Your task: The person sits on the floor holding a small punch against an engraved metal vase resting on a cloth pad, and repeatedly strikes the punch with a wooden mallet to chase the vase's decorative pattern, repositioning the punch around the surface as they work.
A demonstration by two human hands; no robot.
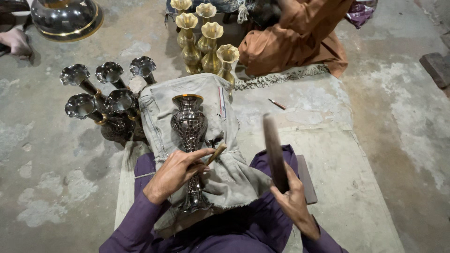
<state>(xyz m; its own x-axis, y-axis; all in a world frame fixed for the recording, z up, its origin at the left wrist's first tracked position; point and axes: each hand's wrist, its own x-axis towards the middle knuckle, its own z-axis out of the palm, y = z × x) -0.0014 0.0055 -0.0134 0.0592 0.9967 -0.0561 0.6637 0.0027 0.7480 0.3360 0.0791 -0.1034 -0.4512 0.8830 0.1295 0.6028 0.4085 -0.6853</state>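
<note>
Item: patterned dark metal vase point(189, 129), lying on a grey cloth pad point(220, 117) across the person's lap; left hand point(176, 172) resting on it, grip closed round a short chisel point(216, 153); right hand point(293, 199), grip closed round a raised wooden striker point(274, 152). Risks, as judged: a stray blow could hit the left fingers; a skidding chisel tip could scar the pattern; the round vase could roll on the soft pad.

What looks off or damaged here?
The grey cloth under the dark vase has a ragged hole near the chisel in the left hand. A small tool lies loose on the floor.
</note>
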